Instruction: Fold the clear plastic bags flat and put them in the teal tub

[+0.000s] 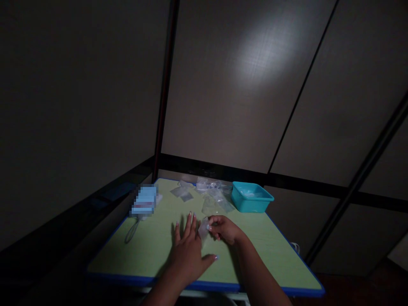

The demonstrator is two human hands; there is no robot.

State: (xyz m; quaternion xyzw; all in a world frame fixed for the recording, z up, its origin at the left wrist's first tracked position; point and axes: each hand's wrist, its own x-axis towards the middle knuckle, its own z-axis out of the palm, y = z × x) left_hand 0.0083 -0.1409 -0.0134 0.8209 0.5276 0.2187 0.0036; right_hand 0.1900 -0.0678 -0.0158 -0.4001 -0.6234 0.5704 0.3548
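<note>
My left hand (189,248) lies over the middle of a pale green table (134,259), its fingers spread and the thumb pointing right. Just to its right, a small translucent plastic bag (203,229) stands partly raised from the tabletop. My right hand (222,228) pinches the upper right edge of that bag between thumb and fingers. The bag's left edge meets the side of my left hand; whether the hand presses on it cannot be seen.
Clear bags (216,199) lie spread at the back, with smaller ones (182,192) to their left. A turquoise basket (253,204) stands back right. A blurred blue item (145,199) with a looped strap (131,232) is at left. Panels (223,106) rise behind the table.
</note>
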